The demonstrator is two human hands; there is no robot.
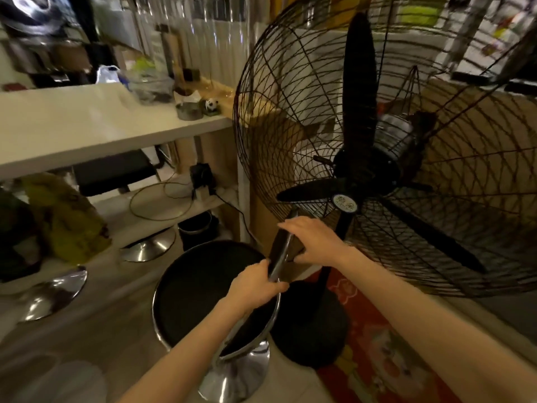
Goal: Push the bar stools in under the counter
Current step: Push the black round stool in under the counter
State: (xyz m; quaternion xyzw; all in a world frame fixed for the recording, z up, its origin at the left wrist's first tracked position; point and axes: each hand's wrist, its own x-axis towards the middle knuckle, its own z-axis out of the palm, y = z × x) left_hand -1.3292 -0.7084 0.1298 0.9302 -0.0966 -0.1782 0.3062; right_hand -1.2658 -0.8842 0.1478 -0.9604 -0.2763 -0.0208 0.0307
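While both hands are closing on its curved backrest (280,251), the black bar stool (209,289) is standing out on the floor, well apart from the white surface (87,126) it belongs under. The left hand (255,283) is wrapping the lower end of the backrest's rim, its grip clamped on that rim, and the right hand (313,239) is pressing over the upper end, fingers curled around it. Judging by the chrome base (235,376) and column, the stool is likely heavy at the bottom and stiff, so it is probably going to slide rather than lift; the polished rim may be slippery, and the seat may swivel, so taking hold at both ends of the backrest seems sensible. Just beside the stool on the right, a large standing fan (377,158) is crowding it, its round black foot (311,324) nearly touching the stool's base, with a red patterned mat (377,338) beneath. Further left, two more chrome bases (148,248) are showing near the surface's edge, one stool's dark seat (113,170) already tucked below it. A panda figurine (211,105) is sitting on top.
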